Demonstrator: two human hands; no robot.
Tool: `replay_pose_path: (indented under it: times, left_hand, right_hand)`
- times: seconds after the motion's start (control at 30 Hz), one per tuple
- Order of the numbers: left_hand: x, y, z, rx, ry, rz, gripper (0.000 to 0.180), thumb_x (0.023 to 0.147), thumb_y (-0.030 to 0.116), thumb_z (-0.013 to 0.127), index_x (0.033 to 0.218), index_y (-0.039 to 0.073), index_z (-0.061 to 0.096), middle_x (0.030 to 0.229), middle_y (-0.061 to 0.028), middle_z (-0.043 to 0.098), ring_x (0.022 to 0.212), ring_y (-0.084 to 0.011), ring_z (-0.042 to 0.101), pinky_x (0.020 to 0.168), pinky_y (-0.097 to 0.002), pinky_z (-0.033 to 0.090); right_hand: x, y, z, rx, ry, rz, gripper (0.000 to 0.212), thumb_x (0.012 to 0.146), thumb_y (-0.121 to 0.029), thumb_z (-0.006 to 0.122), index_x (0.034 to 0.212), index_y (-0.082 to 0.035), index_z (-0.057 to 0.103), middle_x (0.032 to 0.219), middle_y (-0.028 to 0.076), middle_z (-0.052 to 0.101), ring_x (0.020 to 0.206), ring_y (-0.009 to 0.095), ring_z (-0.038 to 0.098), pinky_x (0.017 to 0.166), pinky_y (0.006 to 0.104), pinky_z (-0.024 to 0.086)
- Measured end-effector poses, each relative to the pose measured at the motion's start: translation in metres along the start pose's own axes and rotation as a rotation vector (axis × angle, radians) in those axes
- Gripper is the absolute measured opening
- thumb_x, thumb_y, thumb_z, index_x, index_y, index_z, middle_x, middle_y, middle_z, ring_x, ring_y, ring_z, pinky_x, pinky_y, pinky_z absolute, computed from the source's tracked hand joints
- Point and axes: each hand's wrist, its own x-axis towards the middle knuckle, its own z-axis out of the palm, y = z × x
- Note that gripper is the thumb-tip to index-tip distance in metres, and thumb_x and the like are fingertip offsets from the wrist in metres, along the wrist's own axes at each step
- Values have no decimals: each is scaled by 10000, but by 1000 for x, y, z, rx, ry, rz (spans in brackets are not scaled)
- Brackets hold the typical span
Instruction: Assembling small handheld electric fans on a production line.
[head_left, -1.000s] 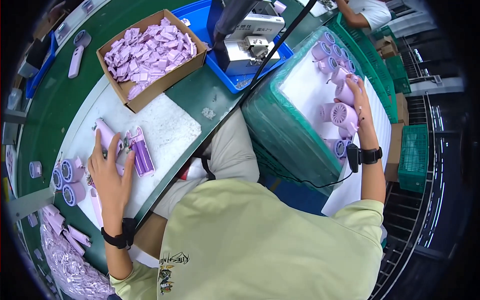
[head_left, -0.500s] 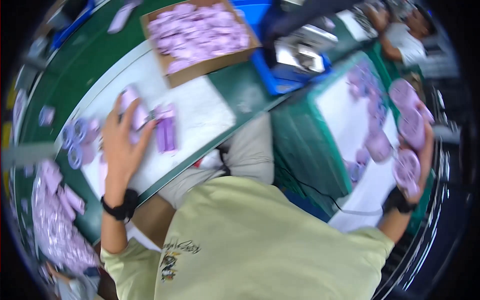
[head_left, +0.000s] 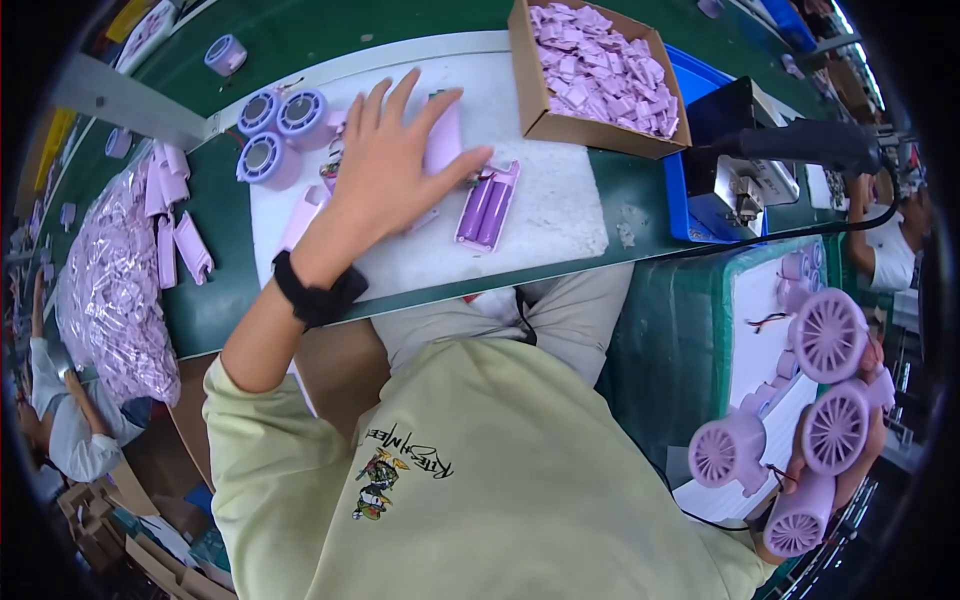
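The left grip (head_left: 385,170) spreads wide, lilac casing (head_left: 443,142) at its two o'clock, two-cell battery pack (head_left: 488,210) at four; the right grip (head_left: 852,476) curls around lilac fan housings (head_left: 835,425) ranged from eight to twelve.

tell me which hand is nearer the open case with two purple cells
Left. The left hand is just left of the open case, thumb near its upper end; the right hand is far right of it, holding lilac fan housings.

The right hand (head_left: 862,462), earlier among the housings in the green plastic-wrapped bin (head_left: 672,350), now holds several round lilac plastic fan housings (head_left: 835,428) lifted out, and the view has swung leftward
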Motion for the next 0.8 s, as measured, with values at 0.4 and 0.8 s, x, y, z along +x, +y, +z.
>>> replay_pose_path:
  times: [0.4, 0.8]
  left_hand:
    - [-15, 1, 8, -221, -9, -89, 645, 874, 551, 571, 1262, 36, 569, 1159, -244, 552, 1104, -390, 497, 934, -461, 403]
    - [-44, 11, -15, -350, -46, -165, 546, 922, 426, 561, 1264, 2, 513, 1180, -259, 503, 1051, -374, 497, 909, -453, 401]
  right_hand:
    - [20, -90, 85, 324, -267, 226, 423, 985, -373, 474, 1349, -157, 480, 827, 94, 602, 482, 102, 559, 432, 144, 448]
    - [169, -71, 211, 417, -744, 219, 422, 933, -362, 597, 1260, -106, 522, 865, 91, 637, 626, 160, 646, 573, 273, 573]
